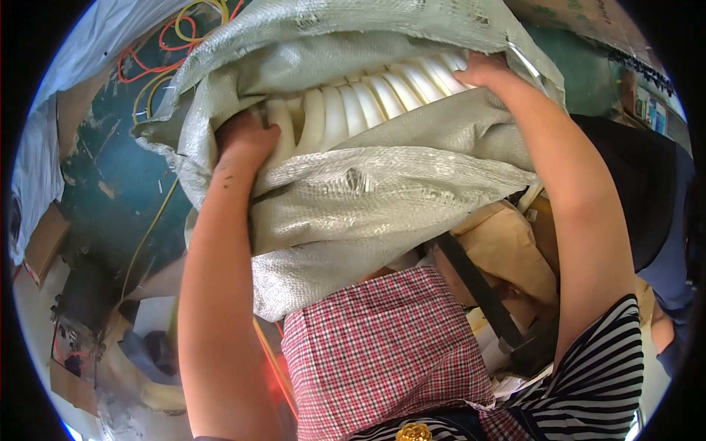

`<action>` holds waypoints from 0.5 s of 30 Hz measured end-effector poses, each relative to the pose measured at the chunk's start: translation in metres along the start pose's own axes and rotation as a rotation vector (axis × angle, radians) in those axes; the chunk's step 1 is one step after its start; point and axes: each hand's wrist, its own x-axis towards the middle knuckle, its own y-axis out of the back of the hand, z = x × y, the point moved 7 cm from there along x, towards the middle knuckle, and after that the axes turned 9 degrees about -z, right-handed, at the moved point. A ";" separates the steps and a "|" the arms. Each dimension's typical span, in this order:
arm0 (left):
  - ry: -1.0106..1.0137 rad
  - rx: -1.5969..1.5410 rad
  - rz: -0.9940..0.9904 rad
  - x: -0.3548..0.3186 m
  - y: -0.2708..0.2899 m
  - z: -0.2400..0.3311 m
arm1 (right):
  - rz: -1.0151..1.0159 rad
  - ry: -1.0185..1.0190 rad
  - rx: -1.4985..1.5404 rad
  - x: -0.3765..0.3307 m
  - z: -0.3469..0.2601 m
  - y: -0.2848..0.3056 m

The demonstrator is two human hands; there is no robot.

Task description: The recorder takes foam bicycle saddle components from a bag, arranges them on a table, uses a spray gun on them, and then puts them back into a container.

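Observation:
A large grey-white woven sack (397, 180) gapes in front of me, its mouth folded back. Inside it lies a row of glossy white curved pieces (360, 106), nested side by side like stacked shells; their exact kind I cannot make out. My left hand (248, 140) reaches into the mouth and closes on the row's left end, thumb over the nearest piece, other fingers mostly hidden. At the far right end, my right hand (487, 70) grips the row, thumb on the pieces and the remaining fingers out of sight behind them.
Orange and yellow hoses (158, 62) curl over the green floor (110, 158) at left. Brown paper wrapping (507, 246) and a dark bar (478, 290) lie below the sack's right side. A person in dark blue clothing (676, 242) is at the right edge.

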 end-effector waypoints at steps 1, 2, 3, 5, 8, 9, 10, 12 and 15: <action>-0.003 -0.126 -0.095 0.010 -0.005 -0.015 | 0.004 -0.002 -0.002 0.006 0.006 0.003; -0.004 -0.246 -0.191 0.019 -0.008 -0.032 | -0.107 0.028 0.034 0.015 0.010 0.002; -0.199 -0.583 -0.023 0.020 0.000 -0.042 | -0.213 0.071 0.079 0.022 0.004 0.004; -0.136 -0.377 -0.112 0.006 -0.011 -0.028 | -0.295 0.060 0.067 0.016 0.004 0.006; -0.040 -0.291 -0.130 -0.034 -0.012 0.000 | -0.365 0.084 0.108 -0.012 0.006 -0.004; -0.101 -0.241 0.039 -0.052 0.000 0.013 | -0.414 0.149 0.187 -0.022 0.008 -0.013; -0.151 -0.188 0.201 -0.067 0.010 0.018 | -0.490 0.230 0.390 -0.039 0.009 -0.021; -0.249 -0.197 0.192 -0.074 0.015 0.034 | -0.372 0.262 0.597 -0.066 0.037 -0.051; -0.354 -0.242 -0.051 -0.060 0.036 0.052 | -0.148 0.236 0.748 -0.087 0.036 -0.040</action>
